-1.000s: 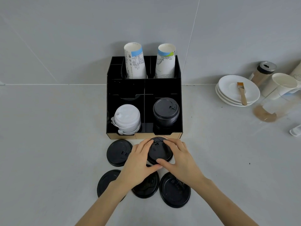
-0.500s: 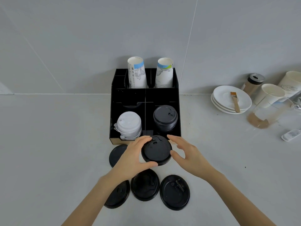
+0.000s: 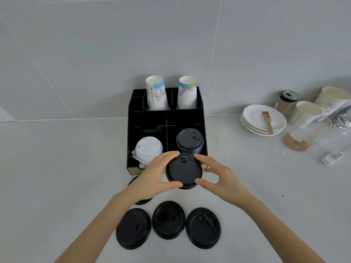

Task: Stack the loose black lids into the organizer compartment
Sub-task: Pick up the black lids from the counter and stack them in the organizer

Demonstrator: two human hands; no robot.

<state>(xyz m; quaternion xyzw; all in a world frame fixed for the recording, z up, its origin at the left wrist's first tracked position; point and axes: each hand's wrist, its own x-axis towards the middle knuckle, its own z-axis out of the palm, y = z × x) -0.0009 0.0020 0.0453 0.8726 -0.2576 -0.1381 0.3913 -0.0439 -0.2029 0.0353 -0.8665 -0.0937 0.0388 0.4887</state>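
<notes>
A black lid (image 3: 183, 170) is held just above the counter, right in front of the black organizer (image 3: 133, 128). My left hand (image 3: 153, 175) pinches its left edge between thumb and fingers. My right hand (image 3: 218, 177) touches its right edge with thumb and forefinger. Behind it, the organizer's front right compartment holds a stack of black lids (image 3: 189, 139). White lids (image 3: 149, 149) fill the front left compartment. Three loose black lids lie in a row near me: left (image 3: 133, 228), middle (image 3: 168, 220), right (image 3: 203, 227). Another loose lid (image 3: 141, 202) is mostly hidden under my left wrist.
Two printed paper cups (image 3: 156, 95) stand in the organizer's back slots against the wall. To the right are stacked white plates (image 3: 254, 118) with a brush, a shaker jar (image 3: 286, 101), white cups (image 3: 307, 112), a glass (image 3: 300, 135) and a small white device (image 3: 332, 157).
The lid has come up off the counter and moved toward the organizer. My right hand let go of it briefly, then closed back onto its right edge.
</notes>
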